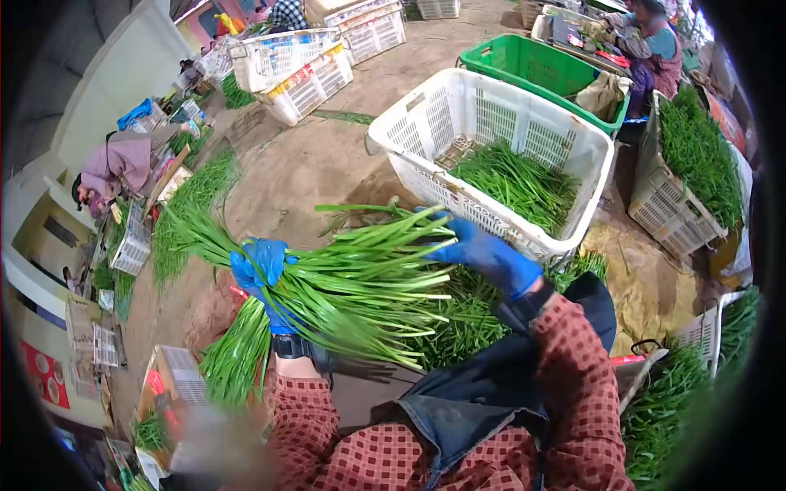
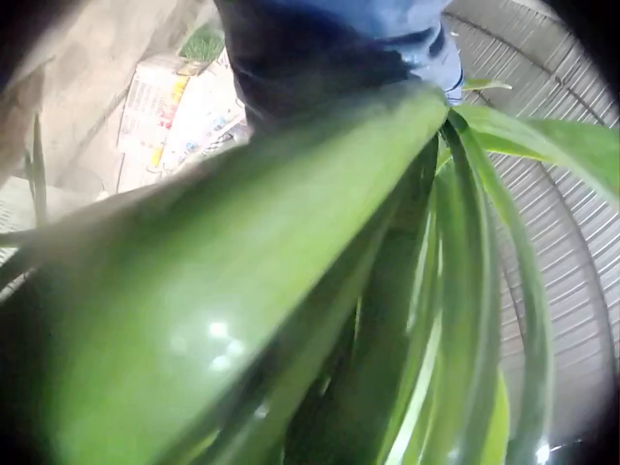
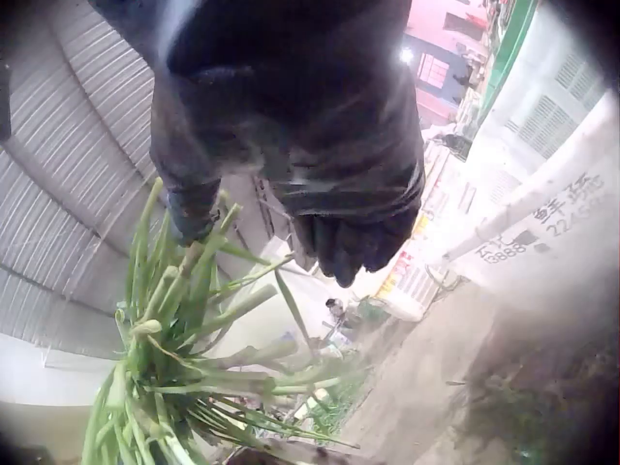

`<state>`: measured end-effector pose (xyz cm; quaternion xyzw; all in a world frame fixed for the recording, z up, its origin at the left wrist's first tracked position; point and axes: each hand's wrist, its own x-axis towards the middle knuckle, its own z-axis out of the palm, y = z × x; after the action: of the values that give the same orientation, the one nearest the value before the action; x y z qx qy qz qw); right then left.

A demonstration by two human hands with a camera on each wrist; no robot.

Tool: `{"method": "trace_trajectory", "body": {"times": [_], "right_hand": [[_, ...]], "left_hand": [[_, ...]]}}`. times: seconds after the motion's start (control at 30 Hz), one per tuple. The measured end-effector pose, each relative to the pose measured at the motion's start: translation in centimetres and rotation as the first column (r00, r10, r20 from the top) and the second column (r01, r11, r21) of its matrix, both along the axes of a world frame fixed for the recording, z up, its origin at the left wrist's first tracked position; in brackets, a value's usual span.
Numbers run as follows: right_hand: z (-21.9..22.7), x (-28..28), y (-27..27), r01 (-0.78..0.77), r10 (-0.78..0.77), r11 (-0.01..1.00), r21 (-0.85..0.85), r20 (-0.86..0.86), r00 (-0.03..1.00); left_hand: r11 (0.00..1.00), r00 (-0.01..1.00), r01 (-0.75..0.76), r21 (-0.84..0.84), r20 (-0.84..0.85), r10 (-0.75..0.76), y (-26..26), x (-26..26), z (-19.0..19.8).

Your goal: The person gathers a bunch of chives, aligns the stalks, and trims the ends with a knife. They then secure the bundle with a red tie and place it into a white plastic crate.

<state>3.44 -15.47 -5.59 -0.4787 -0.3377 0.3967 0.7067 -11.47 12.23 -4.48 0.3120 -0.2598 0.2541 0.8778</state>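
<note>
A blue-gloved left hand (image 1: 266, 274) grips a bunch of long green stalks (image 1: 368, 278), its fingers wrapped round the leafy part. The pale cut ends fan out to the right. Close to those ends is the right hand (image 1: 483, 252), also blue-gloved, fingers loosely bent and not closed round the bunch. In the right wrist view the right hand (image 3: 291, 145) hangs above the stalk ends (image 3: 184, 349), its thumb near or touching them. Blades (image 2: 426, 320) fill the left wrist view below the left glove (image 2: 334, 48). More stalks (image 1: 237, 352) hang beneath the left hand.
Ahead stands a white crate (image 1: 438, 184) with green stalks inside, a green crate (image 1: 483, 57) behind it. Loose greens (image 1: 467, 319) lie below the hands. Filled crates (image 1: 675, 209) stand at the right, stacked crates (image 1: 307, 86) farther off. A person (image 1: 655, 53) sits back right.
</note>
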Motion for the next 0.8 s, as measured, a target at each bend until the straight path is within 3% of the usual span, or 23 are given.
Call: {"method": "trace_trajectory", "body": {"times": [0.03,0.07,0.1,0.13,0.17,0.2,0.27,0.3,0.33,0.37,0.4,0.43,0.47,0.5,0.53,0.6,0.63,0.7,0.73,0.8], "right_hand": [[-1.9,0.1,1.1,0.005,-0.007,0.999,0.047,0.027,1.000],[-4.0,0.1,2.2,0.006,-0.011,0.996,0.094,0.054,0.998],[-3.1,-0.8,2.2,-0.069,0.072,0.993,0.094,-0.035,0.997],[-4.7,-0.9,1.8,0.134,-0.172,0.984,0.114,0.466,0.868],[-4.9,-1.1,1.8,0.108,-0.122,0.990,0.087,0.173,0.977],[-5.2,-1.3,1.8,0.075,-0.065,0.995,0.065,-0.141,0.988],[-4.8,-0.9,0.7,0.168,-0.152,0.985,0.035,-0.268,0.951],[-5.4,0.2,-0.5,0.236,-0.288,0.949,-0.208,-0.276,0.917],[-6.0,1.1,-2.2,0.269,-0.299,0.953,-0.142,-0.274,0.914],[-9.2,3.3,-4.0,0.143,-0.206,0.971,-0.190,-0.368,0.907],[-9.4,4.0,-4.3,0.017,-0.122,0.974,-0.224,-0.464,0.877],[-9.8,4.0,-4.7,0.018,-0.123,0.974,-0.227,-0.462,0.878],[-10.1,3.6,-5.3,0.082,-0.077,0.940,-0.332,0.028,0.997],[-8.6,2.5,-5.4,0.187,0.038,0.900,-0.393,0.499,0.866],[-6.5,2.1,-4.9,0.185,0.042,0.899,-0.398,0.496,0.867],[-1.9,1.5,-3.3,0.169,-0.112,0.974,-0.150,0.326,0.939],[-0.6,0.7,-2.4,0.179,-0.125,0.973,-0.146,0.321,0.939],[1.1,-0.5,-0.8,-0.014,0.121,0.946,-0.324,0.312,0.942],[0.3,-0.7,-0.2,-0.012,0.118,0.947,-0.321,0.313,0.942],[-3.1,-1.2,1.1,0.158,-0.153,0.984,-0.086,0.067,0.986]], "left_hand": [[1.000,1.000,0.018,0.013,0.004,-0.018,0.7,1.3,1.2],[0.999,0.999,0.032,0.025,0.008,-0.032,-2.0,-0.6,-0.4],[0.998,0.999,0.042,0.036,0.011,-0.043,0.1,1.8,1.8],[0.998,0.999,0.049,0.044,0.012,-0.050,-0.3,1.4,1.7],[0.997,0.998,0.057,0.052,0.010,-0.058,-1.4,0.4,0.9],[0.996,0.998,0.066,0.057,0.006,-0.066,-1.1,0.4,1.1],[0.995,0.997,0.081,0.063,0.006,-0.081,-1.4,-0.5,0.8],[0.994,0.996,0.086,0.065,0.011,-0.087,0.8,0.9,2.3],[0.994,0.996,0.088,0.066,0.018,-0.089,0.5,0.5,2.1],[0.994,0.996,0.090,0.067,0.022,-0.092,-0.1,-1.7,1.1],[0.993,0.995,0.097,0.070,0.023,-0.099,0.9,-0.7,2.1],[0.991,0.994,0.107,0.076,0.028,-0.110,1.2,0.0,2.6],[0.990,0.992,0.117,0.082,0.031,-0.120,-0.1,-1.5,1.6],[0.988,0.991,0.126,0.086,0.030,-0.129,-0.4,-1.6,1.7],[0.989,0.991,0.126,0.080,0.027,-0.128,-0.8,-1.5,1.8],[0.992,0.997,0.080,0.094,0.009,-0.081,-2.3,-0.7,2.5],[0.993,0.997,0.069,0.098,-0.022,-0.067,-3.1,-0.5,2.9],[0.992,0.997,0.066,0.109,-0.043,-0.061,-3.2,-0.2,2.9],[0.993,0.997,0.050,0.111,-0.060,-0.043,-3.1,-0.1,2.6],[0.981,0.997,0.066,0.180,-0.062,-0.056,-2.6,-0.4,2.2]]}}
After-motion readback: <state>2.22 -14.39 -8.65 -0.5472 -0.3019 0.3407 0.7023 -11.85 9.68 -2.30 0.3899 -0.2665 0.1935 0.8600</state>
